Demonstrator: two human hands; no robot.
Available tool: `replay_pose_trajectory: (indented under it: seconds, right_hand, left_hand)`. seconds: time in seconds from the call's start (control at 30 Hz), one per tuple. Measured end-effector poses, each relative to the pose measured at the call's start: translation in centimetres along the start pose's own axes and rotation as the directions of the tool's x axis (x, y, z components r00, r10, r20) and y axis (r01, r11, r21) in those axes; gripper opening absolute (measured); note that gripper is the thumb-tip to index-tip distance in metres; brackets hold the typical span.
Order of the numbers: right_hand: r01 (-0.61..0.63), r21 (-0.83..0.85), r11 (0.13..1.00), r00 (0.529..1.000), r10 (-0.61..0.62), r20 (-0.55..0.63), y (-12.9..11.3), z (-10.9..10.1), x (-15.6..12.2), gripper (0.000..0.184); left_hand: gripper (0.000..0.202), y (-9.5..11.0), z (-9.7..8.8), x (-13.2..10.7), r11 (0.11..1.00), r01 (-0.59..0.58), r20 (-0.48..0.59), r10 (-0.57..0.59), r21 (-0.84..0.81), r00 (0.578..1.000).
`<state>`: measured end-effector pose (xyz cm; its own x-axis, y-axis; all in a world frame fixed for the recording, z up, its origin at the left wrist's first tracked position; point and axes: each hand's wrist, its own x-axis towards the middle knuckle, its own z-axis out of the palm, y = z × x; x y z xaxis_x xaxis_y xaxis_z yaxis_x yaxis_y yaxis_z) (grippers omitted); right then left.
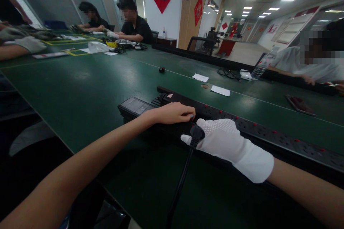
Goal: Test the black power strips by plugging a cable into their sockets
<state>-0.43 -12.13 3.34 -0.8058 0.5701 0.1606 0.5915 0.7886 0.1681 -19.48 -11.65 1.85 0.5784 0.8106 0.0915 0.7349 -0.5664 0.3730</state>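
Right hand [219, 137] holds plug [197, 133] inside table edge [42, 113] (room leftward).

On the right of the green surface [88, 75] I see a clear bottle [261, 66] near a black cable [228, 73], with a flat dark object [299, 104] nearer. Two white paper slips [220, 91] and a small black block [161, 69] lie left of the bottle. Far left, I make out a crumpled clear bag [100, 47].
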Motion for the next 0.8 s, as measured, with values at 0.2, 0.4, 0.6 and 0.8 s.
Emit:
replay_pose_trajectory:
  seconds: [0.2, 0.4, 0.6, 0.8]
  right_hand:
    - [-0.001, 0.013, 1.0, 1.0, 0.0, 0.026, 0.01, 0.01, 0.04, 0.053]
    - [-0.002, -0.012, 1.0, 1.0, 0.002, -0.015, 0.01, 0.37, 0.04, 0.054]
    - [0.009, -0.026, 1.0, 0.999, -0.01, -0.042, 0.03, 0.41, 0.02, 0.053]
    - [0.015, -0.019, 1.0, 0.999, -0.016, -0.041, 0.01, 0.36, 0.05, 0.052]
  left_hand:
    - [0.014, 0.0, 0.04, 0.06, 1.0, 0.01, 0.004, -0.011, 0.015, 1.0]
    - [0.01, 0.19, 0.07, 0.07, 0.999, 0.026, -0.016, -0.025, 0.037, 1.0]
    - [0.01, 0.3, 0.04, 0.04, 0.997, 0.029, -0.019, -0.028, 0.065, 0.999]
    - [0.012, 0.26, 0.06, 0.05, 0.997, 0.042, -0.007, -0.041, 0.065, 0.999]
